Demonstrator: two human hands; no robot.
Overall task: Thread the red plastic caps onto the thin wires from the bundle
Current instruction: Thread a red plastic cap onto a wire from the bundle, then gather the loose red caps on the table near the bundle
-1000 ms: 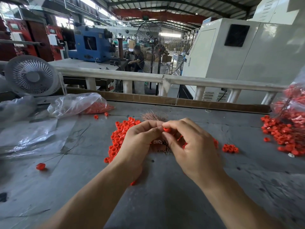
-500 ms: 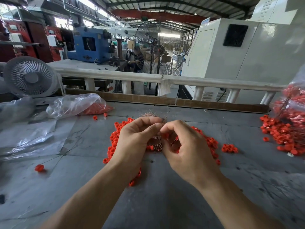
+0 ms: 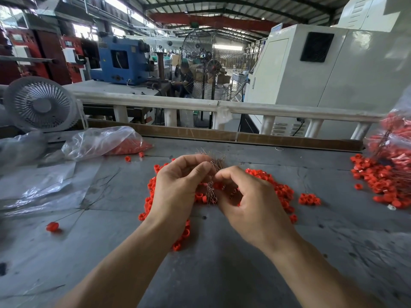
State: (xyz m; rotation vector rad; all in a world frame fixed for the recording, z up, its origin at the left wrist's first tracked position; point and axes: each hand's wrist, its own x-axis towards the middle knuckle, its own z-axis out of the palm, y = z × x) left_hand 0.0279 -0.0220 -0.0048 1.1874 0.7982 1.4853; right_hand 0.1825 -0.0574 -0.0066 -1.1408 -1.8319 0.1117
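Head camera: I'm gripping the thin coppery wire bundle [image 3: 211,185] in my left hand [image 3: 178,192], my right hand [image 3: 249,203] pinching out one strand, probably needing a red plastic cap [image 3: 309,198] next.

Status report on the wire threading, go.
Left hand grips wire bundle. Right hand fingers pinch at the wires. Red caps piled beneath. Nothing blocking.

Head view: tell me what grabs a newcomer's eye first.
Two hands meet at the table's centre: the left hand grips a wire bundle, the right hand pinches at it. Red caps lie heaped beneath them, with another pile at the right edge.
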